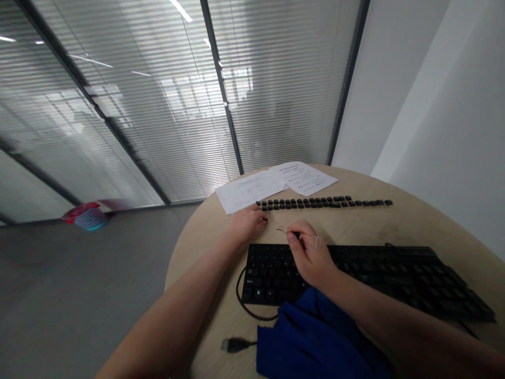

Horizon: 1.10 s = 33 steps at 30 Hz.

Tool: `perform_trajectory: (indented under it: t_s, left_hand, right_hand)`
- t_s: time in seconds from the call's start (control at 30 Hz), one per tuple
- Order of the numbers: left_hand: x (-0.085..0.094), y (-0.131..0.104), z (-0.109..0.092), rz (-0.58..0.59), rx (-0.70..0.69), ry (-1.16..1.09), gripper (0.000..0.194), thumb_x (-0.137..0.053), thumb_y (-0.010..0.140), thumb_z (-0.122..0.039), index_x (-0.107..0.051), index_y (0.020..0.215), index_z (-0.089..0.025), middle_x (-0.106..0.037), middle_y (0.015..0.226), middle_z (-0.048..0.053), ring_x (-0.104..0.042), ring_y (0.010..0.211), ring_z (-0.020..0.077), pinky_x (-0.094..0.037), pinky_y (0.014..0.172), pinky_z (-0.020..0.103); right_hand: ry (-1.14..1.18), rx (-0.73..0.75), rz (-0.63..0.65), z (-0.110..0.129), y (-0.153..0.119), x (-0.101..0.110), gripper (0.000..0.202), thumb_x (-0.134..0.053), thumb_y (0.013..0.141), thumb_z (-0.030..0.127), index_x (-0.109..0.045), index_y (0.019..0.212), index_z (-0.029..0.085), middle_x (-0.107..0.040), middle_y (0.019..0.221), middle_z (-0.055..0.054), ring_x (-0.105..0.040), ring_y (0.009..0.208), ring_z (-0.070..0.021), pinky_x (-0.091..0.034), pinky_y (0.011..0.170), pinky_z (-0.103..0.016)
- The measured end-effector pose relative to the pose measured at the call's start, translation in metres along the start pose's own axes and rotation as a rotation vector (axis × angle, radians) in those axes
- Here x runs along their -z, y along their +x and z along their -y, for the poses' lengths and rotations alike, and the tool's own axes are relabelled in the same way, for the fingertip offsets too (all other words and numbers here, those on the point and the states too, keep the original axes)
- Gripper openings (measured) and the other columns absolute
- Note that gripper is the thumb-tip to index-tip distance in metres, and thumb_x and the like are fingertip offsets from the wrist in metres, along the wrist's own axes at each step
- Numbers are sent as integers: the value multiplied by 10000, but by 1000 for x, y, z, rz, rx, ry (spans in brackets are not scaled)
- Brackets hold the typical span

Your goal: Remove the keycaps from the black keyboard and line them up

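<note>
Thumb and forefinger of the right hand (310, 253) are pinched together on a thin wire tool (281, 229), above the left part of the black keyboard (272, 273); its prongs reach past the keyboard's far edge. I have the left hand (248, 225) beyond the keyboard's far left corner, fingers curled close by a small dark piece; I can't tell whether they grip it or only touch it. Two lines of black keycaps (323, 200) lie beyond the keyboard, roughly along its far edge, their left end just beside the left fingertips and ahead of the tool's prongs.

The right hand and forearm hide part of the keyboard from me, and its keys are too dark to make out fully. Most of the tool's handle is lost inside the fist. Blue cloth (311, 337) on the near side of the keyboard runs off the bottom of my view.
</note>
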<state>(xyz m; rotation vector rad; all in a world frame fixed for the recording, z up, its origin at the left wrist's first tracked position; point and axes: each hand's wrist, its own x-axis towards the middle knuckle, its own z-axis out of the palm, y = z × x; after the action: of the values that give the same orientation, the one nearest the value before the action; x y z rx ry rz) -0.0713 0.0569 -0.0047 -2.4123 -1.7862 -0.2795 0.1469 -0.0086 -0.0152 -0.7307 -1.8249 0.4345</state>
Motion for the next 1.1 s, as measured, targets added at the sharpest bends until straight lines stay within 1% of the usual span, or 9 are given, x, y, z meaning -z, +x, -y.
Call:
perform_trajectory:
  t_s: [0.13, 0.23, 0.47, 0.63, 0.73, 0.8, 0.93, 1.0, 1.1]
  left_hand:
    - [-7, 3, 1, -35, 74, 22, 244, -565, 916, -317, -757, 1056, -262, -670, 1040, 56, -659, 869, 215, -483, 715, 304]
    - [-10, 2, 3, -48, 100, 18, 250, -570, 923, -324, -743, 1093, -262, -668, 1058, 57, -660, 886, 216, -482, 728, 305]
    - [-14, 3, 2, -68, 136, -8, 224, -586, 927, -325, -729, 1084, -253, -675, 1050, 61, -663, 910, 228, -476, 730, 313]
    - [-11, 1, -1, -80, 132, -40, 223, -583, 925, -299, -709, 1104, -253, -678, 1086, 55, -659, 959, 217, -478, 799, 305]
    - [-7, -2, -2, -100, 148, -52, 227, -581, 919, -306, -718, 1094, -255, -692, 1068, 56, -665, 936, 224, -480, 780, 307]
    - [-4, -4, -3, -75, 146, -53, 224, -565, 924, -313, -735, 1058, -254, -709, 1054, 63, -669, 928, 235, -480, 773, 314]
    - [-1, -9, -7, 72, 137, -27, 265, -522, 937, -364, -761, 960, -251, -742, 940, 78, -676, 867, 252, -482, 748, 324]
    - [1, -13, -9, 118, 129, -24, 284, -502, 940, -372, -758, 922, -250, -744, 884, 72, -676, 821, 242, -481, 728, 317]
    - [5, -17, -7, 166, 95, -69, 308, -465, 954, -368, -751, 936, -256, -750, 905, 65, -678, 838, 240, -482, 746, 319]
  right_hand:
    - [7, 11, 8, 0, 0, -1, 127, -442, 998, 247, -546, 930, 223, -579, 835, -32, -583, 777, -188, -473, 718, -335]
    - [15, 21, 17, 0, 1, -2, 126, -442, 997, 249, -546, 931, 225, -585, 844, -37, -582, 785, -192, -472, 723, -337]
    - [8, 9, 20, 1, 1, -2, 112, -443, 992, 238, -541, 939, 224, -584, 846, -35, -586, 787, -193, -475, 730, -339]
    - [-2, 17, 16, 1, 1, -3, 123, -439, 997, 251, -543, 937, 228, -591, 855, -41, -597, 813, -202, -486, 746, -348]
    - [-11, 23, -2, 0, 0, -1, 123, -441, 994, 250, -547, 936, 227, -595, 847, -40, -597, 811, -203, -493, 743, -348]
    - [-15, 24, -6, 0, 0, 0, 119, -446, 991, 250, -549, 936, 228, -601, 848, -41, -599, 807, -204, -497, 739, -347]
    - [-14, 27, -2, -1, -1, 0, 114, -448, 991, 241, -550, 942, 228, -598, 851, -39, -600, 813, -203, -495, 740, -342]
    - [-9, 31, 1, -2, -2, 0, 114, -451, 991, 238, -548, 933, 226, -592, 849, -36, -596, 810, -199, -490, 737, -337]
    - [-4, 28, 13, -2, -2, -1, 109, -459, 991, 233, -549, 931, 223, -583, 838, -29, -589, 795, -191, -482, 731, -330]
